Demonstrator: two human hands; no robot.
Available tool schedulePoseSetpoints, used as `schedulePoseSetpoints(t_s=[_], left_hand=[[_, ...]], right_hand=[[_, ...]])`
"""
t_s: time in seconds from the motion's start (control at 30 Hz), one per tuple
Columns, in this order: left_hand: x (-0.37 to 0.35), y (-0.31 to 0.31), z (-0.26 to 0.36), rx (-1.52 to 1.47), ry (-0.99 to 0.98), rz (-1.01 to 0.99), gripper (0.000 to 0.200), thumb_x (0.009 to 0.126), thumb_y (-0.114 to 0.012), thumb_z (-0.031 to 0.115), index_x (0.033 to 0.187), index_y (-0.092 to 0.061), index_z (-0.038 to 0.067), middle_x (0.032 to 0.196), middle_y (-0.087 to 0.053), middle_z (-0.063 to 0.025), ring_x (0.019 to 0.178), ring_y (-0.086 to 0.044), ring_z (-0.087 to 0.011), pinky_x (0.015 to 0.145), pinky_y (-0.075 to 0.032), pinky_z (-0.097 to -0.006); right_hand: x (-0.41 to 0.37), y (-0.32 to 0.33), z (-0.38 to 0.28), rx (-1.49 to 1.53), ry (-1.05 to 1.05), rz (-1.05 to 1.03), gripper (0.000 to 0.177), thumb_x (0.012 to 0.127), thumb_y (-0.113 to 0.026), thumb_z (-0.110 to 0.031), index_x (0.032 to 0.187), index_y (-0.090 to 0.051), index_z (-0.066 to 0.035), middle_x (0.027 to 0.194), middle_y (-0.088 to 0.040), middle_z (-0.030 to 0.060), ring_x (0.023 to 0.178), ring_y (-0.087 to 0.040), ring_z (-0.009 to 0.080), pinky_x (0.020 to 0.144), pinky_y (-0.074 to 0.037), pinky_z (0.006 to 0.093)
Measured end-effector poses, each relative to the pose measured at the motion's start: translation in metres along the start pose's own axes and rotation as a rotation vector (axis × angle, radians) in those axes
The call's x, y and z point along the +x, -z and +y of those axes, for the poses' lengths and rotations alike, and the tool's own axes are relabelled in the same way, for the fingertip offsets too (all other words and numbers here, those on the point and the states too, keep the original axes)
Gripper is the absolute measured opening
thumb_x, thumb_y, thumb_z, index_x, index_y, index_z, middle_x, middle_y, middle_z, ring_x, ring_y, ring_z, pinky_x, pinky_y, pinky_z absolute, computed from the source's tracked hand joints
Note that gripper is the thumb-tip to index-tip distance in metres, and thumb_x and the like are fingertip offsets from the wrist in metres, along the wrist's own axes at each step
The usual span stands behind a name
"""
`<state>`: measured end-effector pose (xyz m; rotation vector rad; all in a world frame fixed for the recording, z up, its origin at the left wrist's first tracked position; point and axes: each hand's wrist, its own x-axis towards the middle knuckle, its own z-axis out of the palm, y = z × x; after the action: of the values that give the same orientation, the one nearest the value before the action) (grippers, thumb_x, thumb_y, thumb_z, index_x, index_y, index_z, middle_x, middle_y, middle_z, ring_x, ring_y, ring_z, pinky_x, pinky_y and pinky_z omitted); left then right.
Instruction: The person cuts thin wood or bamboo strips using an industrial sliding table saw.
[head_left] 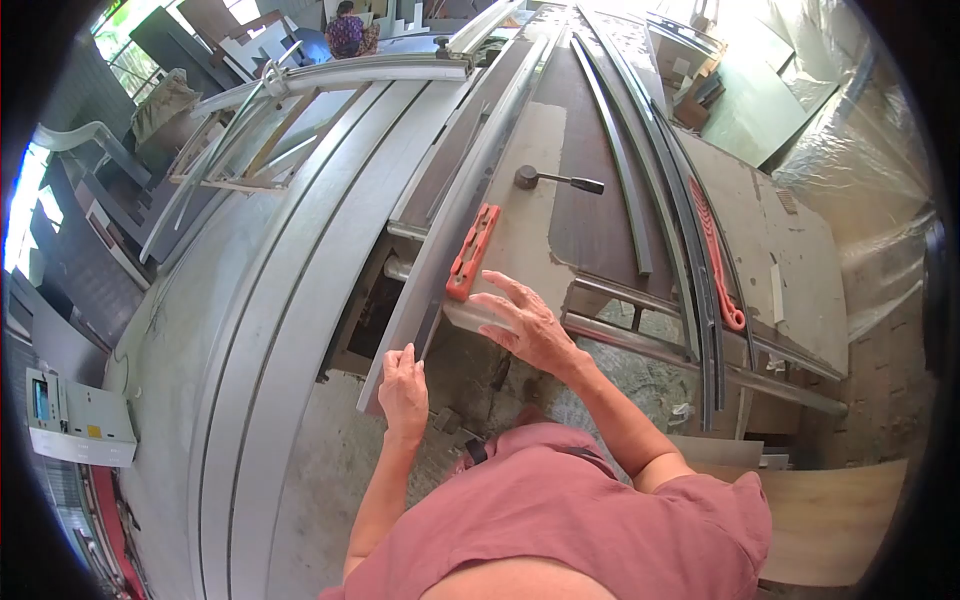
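So, 2 bare hands here: the left hand (403, 392) curls at the near end of a long grey metal rail (462, 205), though I can't tell if it's really gripping. The right hand (530, 322) is wide, nothing in it, just beside a red slotted plastic-looking block (473, 252) lying against the rail. I'd guess the rail's stiff, heavyish and kinda slick, so take it by the end and edges. Block's probably light and hard; pinch its long sides. Off right there's a red push stick (712, 260), then a black-knobbed lever (527, 177) farther up, and 1 person (348, 32) way back.
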<state>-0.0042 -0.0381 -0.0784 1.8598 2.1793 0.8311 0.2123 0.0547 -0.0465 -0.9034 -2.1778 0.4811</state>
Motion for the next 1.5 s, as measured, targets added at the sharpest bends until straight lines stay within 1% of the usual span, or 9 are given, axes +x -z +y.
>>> schedulePoseSetpoints(t_s=[0.27,0.4,0.47,0.57,0.73,0.83,1.03,1.2,1.5], left_hand=[[0.039,-0.025,0.014,0.070,-0.048,0.010,0.032,0.084,-0.061,0.007,0.115,-0.056,0.002,0.098,-0.052,-0.0096,0.084,-0.060,-0.0281,0.068,-0.050,-0.0384],[0.051,-0.033,0.021,0.017,-0.028,0.012,0.032,0.084,-0.060,0.005,0.115,-0.056,0.000,0.099,-0.052,-0.0104,0.088,-0.058,-0.0280,0.071,-0.049,-0.0376],[0.056,-0.038,0.024,0.004,-0.017,0.025,0.032,0.084,-0.059,0.004,0.115,-0.056,-0.001,0.100,-0.052,-0.0109,0.088,-0.058,-0.0283,0.072,-0.049,-0.0374],[0.066,-0.043,0.029,-0.075,0.002,0.038,0.033,0.084,-0.059,0.002,0.116,-0.055,-0.003,0.101,-0.052,-0.0124,0.089,-0.057,-0.0288,0.073,-0.048,-0.0369],[0.079,-0.054,0.033,-0.153,0.033,0.043,0.033,0.083,-0.057,-0.003,0.115,-0.055,-0.004,0.101,-0.052,-0.0140,0.091,-0.055,-0.0299,0.078,-0.046,-0.0370],[0.086,-0.059,0.034,-0.206,0.057,0.038,0.033,0.082,-0.057,-0.003,0.115,-0.056,-0.004,0.100,-0.052,-0.0141,0.090,-0.056,-0.0301,0.079,-0.045,-0.0366],[0.104,-0.059,0.027,-0.333,0.010,-0.018,0.032,0.083,-0.054,-0.002,0.115,-0.056,-0.003,0.099,-0.056,-0.0160,0.091,-0.056,-0.0299,0.080,-0.046,-0.0353],[0.127,-0.062,0.035,-0.458,0.126,-0.113,0.030,0.094,-0.041,0.010,0.119,-0.052,-0.002,0.113,-0.060,-0.0215,0.103,-0.060,-0.0319,0.086,-0.047,-0.0370],[0.198,-0.058,0.053,-0.316,0.201,-0.355,0.034,0.094,-0.040,0.017,0.120,-0.050,-0.002,0.101,-0.065,-0.0198,0.098,-0.063,-0.0315,0.084,-0.048,-0.0370]], right_hand=[[0.037,0.028,0.066,-0.102,-0.007,0.008,0.036,0.082,-0.066,-0.022,0.116,-0.057,-0.014,0.134,-0.044,0.0107,0.120,-0.047,0.0304,0.098,-0.042,0.0405],[0.091,0.039,0.117,-0.182,-0.027,-0.035,0.032,0.085,-0.061,-0.019,0.116,-0.058,-0.013,0.120,-0.053,0.0109,0.109,-0.054,0.0290,0.090,-0.045,0.0403],[0.124,0.035,0.140,-0.216,-0.119,-0.228,0.032,0.085,-0.059,-0.015,0.117,-0.058,-0.013,0.108,-0.056,0.0107,0.102,-0.056,0.0286,0.087,-0.046,0.0397],[0.168,0.018,0.165,-0.262,-0.090,-0.396,0.034,0.084,-0.058,-0.014,0.118,-0.058,-0.014,0.104,-0.055,0.0146,0.104,-0.054,0.0301,0.089,-0.045,0.0388],[0.200,0.005,0.195,-0.514,0.088,-0.690,0.040,0.081,-0.058,-0.006,0.120,-0.056,-0.014,0.122,-0.045,0.0122,0.116,-0.048,0.0272,0.089,-0.047,0.0395],[0.211,0.004,0.210,-0.570,0.246,-0.659,0.039,0.079,-0.056,-0.003,0.115,-0.059,-0.017,0.115,-0.048,0.0099,0.111,-0.051,0.0258,0.083,-0.049,0.0330],[0.223,0.012,0.235,-0.529,0.290,-0.637,0.029,0.077,-0.056,-0.002,0.104,-0.059,-0.014,0.110,-0.052,0.0078,0.102,-0.059,0.0240,0.077,-0.051,0.0343],[0.238,0.022,0.258,-0.553,0.255,-0.656,0.029,0.081,-0.053,-0.006,0.108,-0.061,-0.014,0.114,-0.053,0.0099,0.105,-0.058,0.0255,0.081,-0.050,0.0356],[0.256,0.027,0.298,-0.549,0.215,-0.608,0.038,0.082,-0.051,-0.003,0.117,-0.059,-0.017,0.115,-0.053,0.0102,0.102,-0.059,0.0255,0.084,-0.048,0.0353]])
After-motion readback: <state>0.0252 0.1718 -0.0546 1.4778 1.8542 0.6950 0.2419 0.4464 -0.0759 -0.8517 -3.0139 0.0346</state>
